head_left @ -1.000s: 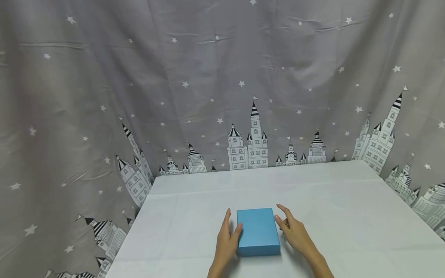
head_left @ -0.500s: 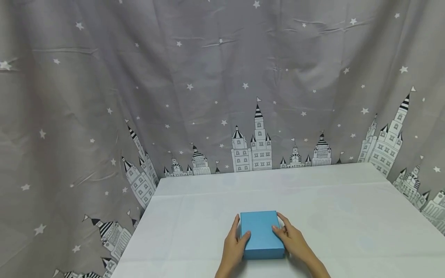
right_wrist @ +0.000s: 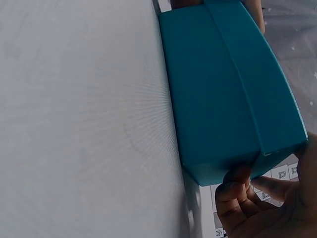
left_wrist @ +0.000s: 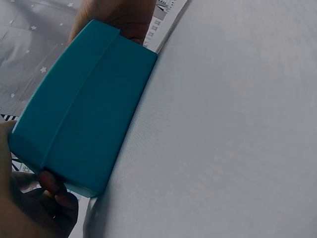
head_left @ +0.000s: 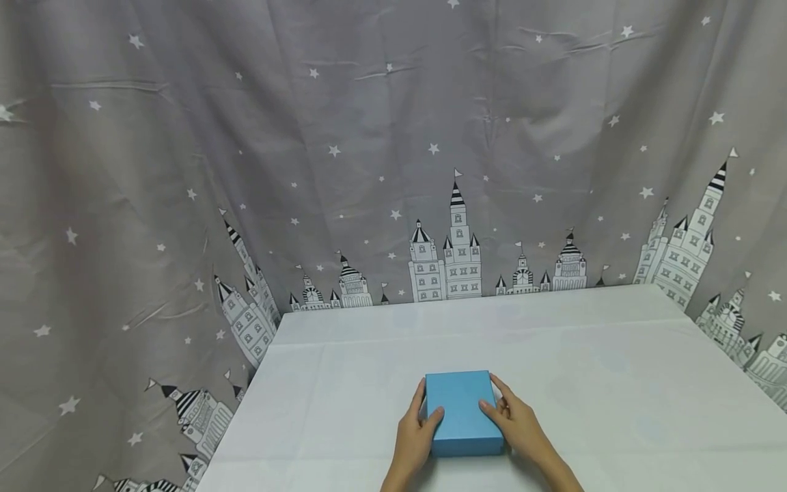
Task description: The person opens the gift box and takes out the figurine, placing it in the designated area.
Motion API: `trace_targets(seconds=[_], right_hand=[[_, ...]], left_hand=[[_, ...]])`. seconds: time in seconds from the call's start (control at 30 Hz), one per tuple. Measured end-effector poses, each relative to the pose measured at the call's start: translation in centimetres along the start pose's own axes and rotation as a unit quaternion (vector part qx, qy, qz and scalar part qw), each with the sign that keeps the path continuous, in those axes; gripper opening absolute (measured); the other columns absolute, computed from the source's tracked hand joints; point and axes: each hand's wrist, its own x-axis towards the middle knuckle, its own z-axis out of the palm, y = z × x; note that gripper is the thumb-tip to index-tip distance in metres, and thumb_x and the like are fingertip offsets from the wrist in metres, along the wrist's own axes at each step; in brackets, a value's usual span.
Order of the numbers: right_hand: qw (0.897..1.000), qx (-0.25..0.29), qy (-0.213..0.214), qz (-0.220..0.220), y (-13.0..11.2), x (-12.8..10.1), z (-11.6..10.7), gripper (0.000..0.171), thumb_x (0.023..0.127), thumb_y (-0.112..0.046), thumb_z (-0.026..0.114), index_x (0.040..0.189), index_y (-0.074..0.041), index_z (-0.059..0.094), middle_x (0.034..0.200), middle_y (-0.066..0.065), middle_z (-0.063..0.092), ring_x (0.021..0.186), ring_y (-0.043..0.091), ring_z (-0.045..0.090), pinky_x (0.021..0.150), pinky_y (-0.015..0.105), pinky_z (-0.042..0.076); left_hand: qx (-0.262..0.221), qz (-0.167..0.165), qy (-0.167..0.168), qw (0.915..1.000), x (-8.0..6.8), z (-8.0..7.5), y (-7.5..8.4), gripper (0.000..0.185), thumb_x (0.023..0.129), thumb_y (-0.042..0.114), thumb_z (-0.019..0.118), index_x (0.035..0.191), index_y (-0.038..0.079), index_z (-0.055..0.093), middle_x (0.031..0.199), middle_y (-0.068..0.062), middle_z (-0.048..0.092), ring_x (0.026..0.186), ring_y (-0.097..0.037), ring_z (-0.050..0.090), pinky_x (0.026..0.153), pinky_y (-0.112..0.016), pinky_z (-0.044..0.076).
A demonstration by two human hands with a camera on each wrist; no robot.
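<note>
A blue lidded box lies on the white table in the head view, between the two hands. My left hand grips its left side, thumb over the top edge and fingers along the side. On the opposite side my right hand holds it the same way, its thumb on the top face. Both wrist views show the seam of a lid around the box. In the right wrist view, curled fingertips sit right at the lid's lower edge. The inside of the box is hidden.
The white table stretches out behind and to both sides of the box. A grey curtain printed with stars and castles hangs behind the table and along its left and right sides.
A second ago the right hand was apart from the box and the left rested loosely at its edge. Both hands have since closed in on its sides; the last half second shows little change.
</note>
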Motion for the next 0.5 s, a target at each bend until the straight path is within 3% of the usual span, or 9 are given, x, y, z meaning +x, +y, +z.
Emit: trace_targets(seconds=[0.5], right_hand=[[1.0, -0.005, 0.005, 0.013, -0.28, -0.02, -0.05, 0.066, 0.086, -0.036, 0.064, 0.14, -0.006, 0.039, 0.068, -0.002, 0.044, 0.057, 0.007, 0.038, 0.05, 0.021, 0.034]], left_hand=[[-0.005, 0.002, -0.005, 1.0, 0.04, -0.2, 0.43, 0.065, 0.09, 0.035, 0.056, 0.142, 0.003, 0.033, 0.139, -0.015, 0.04, 0.127, -0.035, 0.037, 0.103, -0.051, 0.029]])
